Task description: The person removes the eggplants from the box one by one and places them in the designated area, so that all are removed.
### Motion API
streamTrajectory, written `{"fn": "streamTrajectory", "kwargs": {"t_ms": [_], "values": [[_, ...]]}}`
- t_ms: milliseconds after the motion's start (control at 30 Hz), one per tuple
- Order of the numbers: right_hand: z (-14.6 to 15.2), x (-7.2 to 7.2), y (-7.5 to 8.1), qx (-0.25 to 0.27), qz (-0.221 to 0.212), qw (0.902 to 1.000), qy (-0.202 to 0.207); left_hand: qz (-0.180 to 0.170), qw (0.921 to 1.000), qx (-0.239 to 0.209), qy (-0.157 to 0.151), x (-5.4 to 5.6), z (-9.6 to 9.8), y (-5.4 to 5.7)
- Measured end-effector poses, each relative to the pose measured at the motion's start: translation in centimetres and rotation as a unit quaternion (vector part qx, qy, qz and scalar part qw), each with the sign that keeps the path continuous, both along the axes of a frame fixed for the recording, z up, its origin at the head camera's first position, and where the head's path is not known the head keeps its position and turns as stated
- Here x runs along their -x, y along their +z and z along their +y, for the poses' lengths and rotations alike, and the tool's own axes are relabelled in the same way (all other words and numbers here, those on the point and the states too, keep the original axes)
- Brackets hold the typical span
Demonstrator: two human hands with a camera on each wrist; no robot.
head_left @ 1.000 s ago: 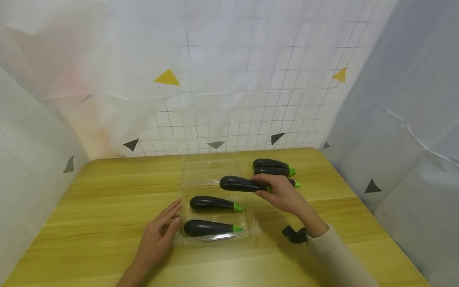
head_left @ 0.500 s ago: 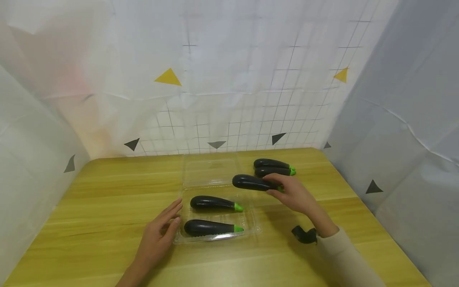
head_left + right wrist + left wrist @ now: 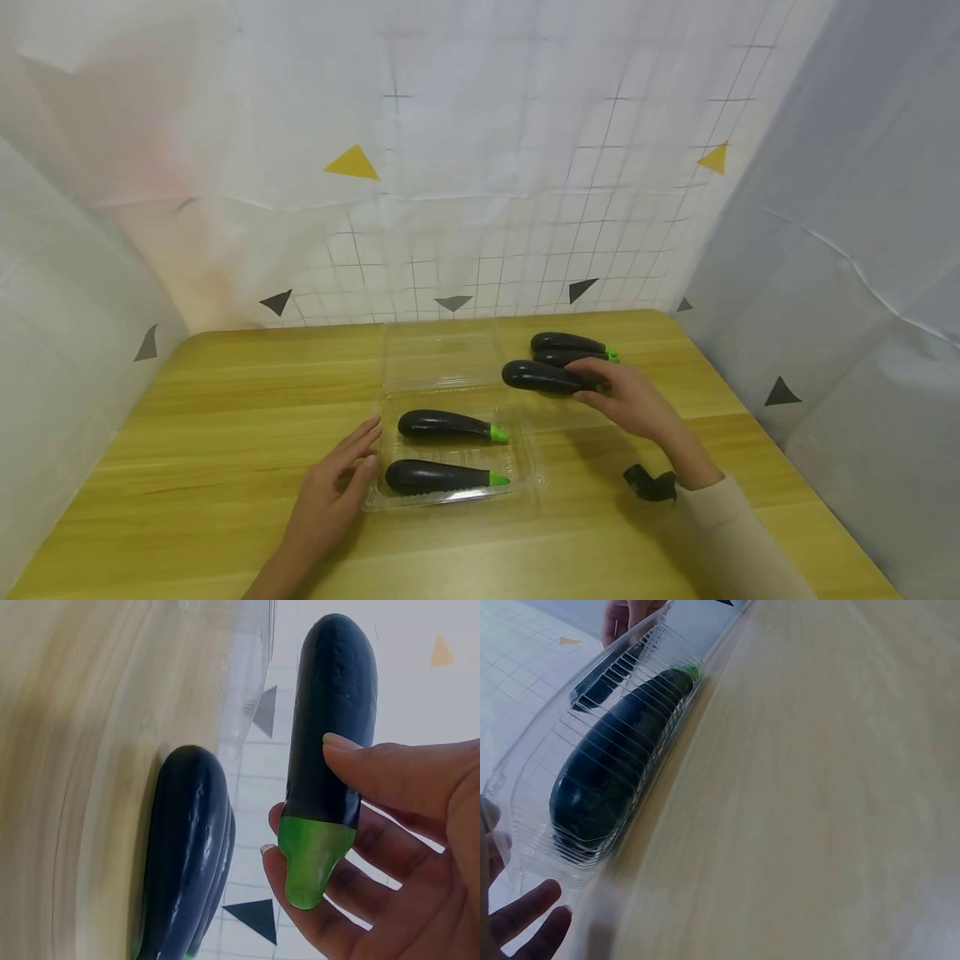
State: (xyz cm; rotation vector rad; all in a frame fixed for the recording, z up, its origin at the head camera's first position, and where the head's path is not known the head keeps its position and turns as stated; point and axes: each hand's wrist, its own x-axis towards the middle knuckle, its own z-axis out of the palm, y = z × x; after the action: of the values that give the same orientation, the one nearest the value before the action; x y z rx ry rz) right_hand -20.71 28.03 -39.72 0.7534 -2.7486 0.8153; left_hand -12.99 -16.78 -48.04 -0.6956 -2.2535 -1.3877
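Note:
My right hand (image 3: 626,400) pinches a dark eggplant (image 3: 536,377) near its stem end, thumb on one side and fingers on the other. In the right wrist view, the green cap of this eggplant (image 3: 334,712) shows below the thumb. Two more eggplants (image 3: 567,342) lie side by side just behind it, partly covered by the hand. Two others, a rear eggplant (image 3: 446,425) and a front eggplant (image 3: 435,477), lie in a clear plastic clamshell box (image 3: 534,454). My left hand (image 3: 330,487) rests at the box's left side, fingers extended, fingertips right at its edge.
The box's clear lid (image 3: 442,354) lies folded back toward the rear wall. A black bent piece (image 3: 651,485) shows beside my right wrist. White sheets with grid lines and triangles surround the wooden table (image 3: 225,417) at the back and sides.
My right hand has carried its eggplant rightward, away from the box's back right part and close to the two rear eggplants. The left hand has stayed at the box.

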Motion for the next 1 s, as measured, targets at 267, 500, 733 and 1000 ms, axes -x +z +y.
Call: {"fn": "streamTrajectory", "kwargs": {"t_ms": [267, 500, 733, 1000], "values": [[1.4, -0.1, 0.1, -0.001, -0.012, 0.9999, 0.000, -0.001, 1.0000, -0.005, -0.004, 0.2, 0.2, 0.0], [2.2, 0.0, -0.5, -0.013, -0.012, 0.9998, -0.004, -0.005, 1.0000, 0.004, 0.007, 0.1, 0.0, -0.1], [3.1, 0.3, -1.4, 0.000, -0.013, 0.9999, -0.003, -0.007, 1.0000, 0.004, 0.001, 0.1, -0.1, -0.1], [4.5, 0.7, -2.4, -0.001, -0.012, 0.9999, 0.008, -0.017, 0.9998, -0.004, 0.003, 0.0, -0.1, -0.1]]}}
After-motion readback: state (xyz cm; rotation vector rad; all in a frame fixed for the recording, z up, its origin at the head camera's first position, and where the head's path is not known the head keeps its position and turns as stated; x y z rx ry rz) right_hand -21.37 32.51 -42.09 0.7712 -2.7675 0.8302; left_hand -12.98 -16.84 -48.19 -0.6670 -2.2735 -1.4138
